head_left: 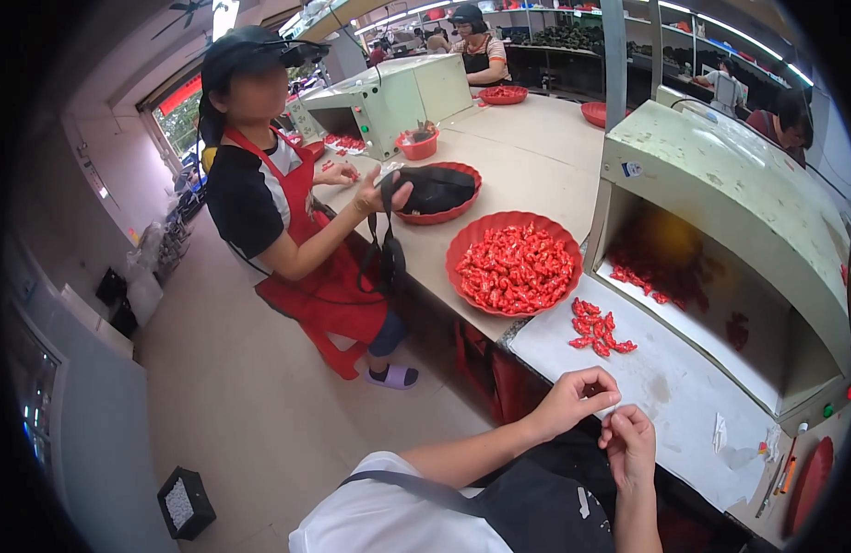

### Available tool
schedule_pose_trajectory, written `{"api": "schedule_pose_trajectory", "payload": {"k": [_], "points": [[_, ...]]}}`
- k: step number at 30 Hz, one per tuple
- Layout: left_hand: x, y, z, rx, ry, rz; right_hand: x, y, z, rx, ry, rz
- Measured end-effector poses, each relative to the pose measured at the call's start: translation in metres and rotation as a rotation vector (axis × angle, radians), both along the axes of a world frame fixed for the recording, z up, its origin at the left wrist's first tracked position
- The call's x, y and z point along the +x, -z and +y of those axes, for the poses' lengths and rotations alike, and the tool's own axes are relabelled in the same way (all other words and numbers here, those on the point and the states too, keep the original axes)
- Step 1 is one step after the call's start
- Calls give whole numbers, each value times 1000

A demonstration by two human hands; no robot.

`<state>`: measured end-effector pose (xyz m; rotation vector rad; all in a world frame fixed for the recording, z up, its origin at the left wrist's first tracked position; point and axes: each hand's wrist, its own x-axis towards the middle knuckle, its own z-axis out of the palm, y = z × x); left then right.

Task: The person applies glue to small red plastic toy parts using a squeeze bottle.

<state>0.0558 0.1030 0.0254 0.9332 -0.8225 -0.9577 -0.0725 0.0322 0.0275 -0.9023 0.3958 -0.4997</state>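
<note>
The left hand and the right hand meet just over the near edge of the bench, fingertips curled and pinched together on something too small to make out; whether it is a wrapper or a sweet I cannot tell. Just beyond them, on the pale metal sheet, lies a small heap of red wrapped pieces. Farther toward the left edge sits a round red tray heaped with the same pieces. A green-grey hooded machine stands at the right. Across the bench a person in a red apron holds a black bag resting in another red tray.
</note>
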Motion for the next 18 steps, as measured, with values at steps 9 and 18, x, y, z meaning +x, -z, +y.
{"api": "schedule_pose_trajectory", "payload": {"k": [9,18], "points": [[2,7,2,159,192,-155,-51,10,10,401,117,-127],[-45,64,0,-54,414,-1173,-85,10,33,437,141,-169]]}}
